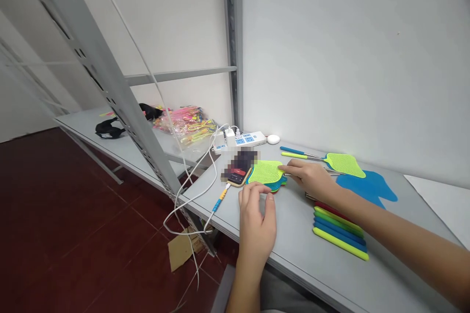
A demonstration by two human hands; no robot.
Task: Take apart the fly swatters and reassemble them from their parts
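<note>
A yellow-green fly swatter head (265, 172) with a perforated face lies on top of a stack of swatter heads (276, 186), whose blue, green and red edges show beneath it. My right hand (310, 177) is at the neck end of this stack, index finger on the top head's edge and the other fingers closed around the neck; the thumb is hidden. In front of the stack, my left hand (258, 212) has its fingers curved and apart, the fingertips by the heads' near edge. Coloured swatter handles (340, 234) lie side by side under my right forearm.
A phone (240, 168) with a white charging cable lies left of the stack. Behind are a power strip (249, 139) and a white round object (273, 139). More swatters (345, 164) and a blue sheet-like piece (370, 187) lie by the wall. A shelf post (110, 78) rises at left.
</note>
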